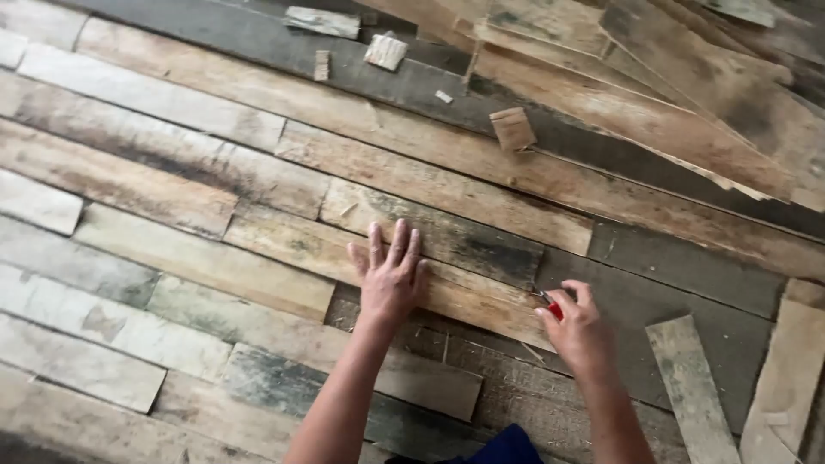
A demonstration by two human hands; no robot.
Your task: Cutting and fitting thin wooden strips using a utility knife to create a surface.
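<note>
My left hand [389, 273] lies flat, fingers spread, on a weathered wood strip [447, 292] set among many strips laid side by side. My right hand [577, 331] is closed around a small red-handled tool [553, 305], its metal tip touching the right end of that same strip. Both forearms reach in from the bottom of the view.
Rows of pale and dark-stained veneer strips [163, 258] cover the surface. Small wood offcuts [513, 129] lie at the top. Loose long boards [670, 94] pile at top right, and separate strips [687, 387] lie at bottom right on a grey board.
</note>
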